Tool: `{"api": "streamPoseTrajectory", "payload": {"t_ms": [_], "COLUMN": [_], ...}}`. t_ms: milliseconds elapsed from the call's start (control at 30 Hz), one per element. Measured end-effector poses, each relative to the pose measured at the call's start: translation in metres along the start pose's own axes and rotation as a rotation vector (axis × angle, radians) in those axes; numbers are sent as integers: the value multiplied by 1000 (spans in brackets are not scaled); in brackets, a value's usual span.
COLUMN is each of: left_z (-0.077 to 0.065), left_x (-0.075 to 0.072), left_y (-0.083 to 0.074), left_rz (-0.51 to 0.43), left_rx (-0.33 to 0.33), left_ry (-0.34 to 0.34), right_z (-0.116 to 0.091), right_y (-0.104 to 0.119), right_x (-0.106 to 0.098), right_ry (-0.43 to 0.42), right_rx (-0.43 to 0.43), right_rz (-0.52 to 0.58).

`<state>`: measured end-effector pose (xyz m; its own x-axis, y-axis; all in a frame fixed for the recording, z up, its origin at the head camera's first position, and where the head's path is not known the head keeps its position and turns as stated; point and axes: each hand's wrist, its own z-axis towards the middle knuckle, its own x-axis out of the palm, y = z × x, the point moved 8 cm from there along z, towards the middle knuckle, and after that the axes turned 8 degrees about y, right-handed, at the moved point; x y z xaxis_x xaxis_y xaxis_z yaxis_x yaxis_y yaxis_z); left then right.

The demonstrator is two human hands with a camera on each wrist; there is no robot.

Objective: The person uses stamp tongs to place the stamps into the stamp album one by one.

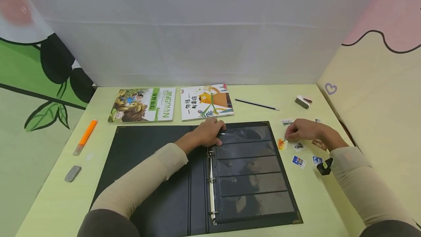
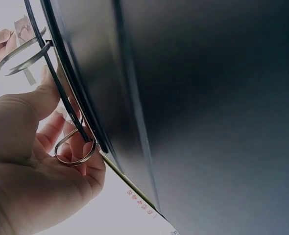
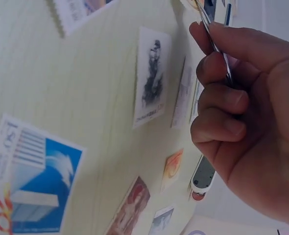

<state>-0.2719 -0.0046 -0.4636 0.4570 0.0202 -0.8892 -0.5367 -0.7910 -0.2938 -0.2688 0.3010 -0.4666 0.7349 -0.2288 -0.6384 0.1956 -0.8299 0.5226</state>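
Right hand (image 1: 304, 131) is pinching metal tweezers (image 3: 215, 44), tips pointing left at an orange-yellow stamp (image 1: 281, 145) that's lying just beside the right edge of the black ring binder (image 1: 138, 142). Can't tell if they're actually gripping it. The stamp's long axis seems to be running roughly away from the person. Guessing it's feather-light, thin and creasing easily, so I'd be nipping a flat edge gently. Left hand (image 1: 208, 131) is resting by the binder's top; can't tell if it's clamping anything.
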Motion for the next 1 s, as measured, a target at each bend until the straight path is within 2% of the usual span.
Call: {"api": "streamPoseTrajectory", "payload": {"t_ms": [167, 267, 433, 533, 700, 833, 1000], "left_z": [-2, -3, -4, -4, -3, -3, -4], "left_x": [-4, -5, -6, -6, -3, -2, -2], "left_y": [1, 2, 2, 1, 0, -1, -4], "left_rz": [-4, 5, 16, 15, 14, 23, 30], "left_rx": [-2, -5, 7, 14, 27, 30, 33], "left_ry": [-5, -8, -16, -23, -36, -41, -38], "right_z": [-2, -2, 10, 24, 54, 79, 105], "right_y": [3, 7, 32, 55, 93, 115, 137], "right_x": [-19, -32, -48, -54, -56, -49, -35], "right_ry": [-92, -171, -303, -336, -336, -318, -248], "right_rx": [3, -21, -133, -176, -221, -241, -248], "right_rz": [-67, -61, -50, -70, -116, -148, -211]}}
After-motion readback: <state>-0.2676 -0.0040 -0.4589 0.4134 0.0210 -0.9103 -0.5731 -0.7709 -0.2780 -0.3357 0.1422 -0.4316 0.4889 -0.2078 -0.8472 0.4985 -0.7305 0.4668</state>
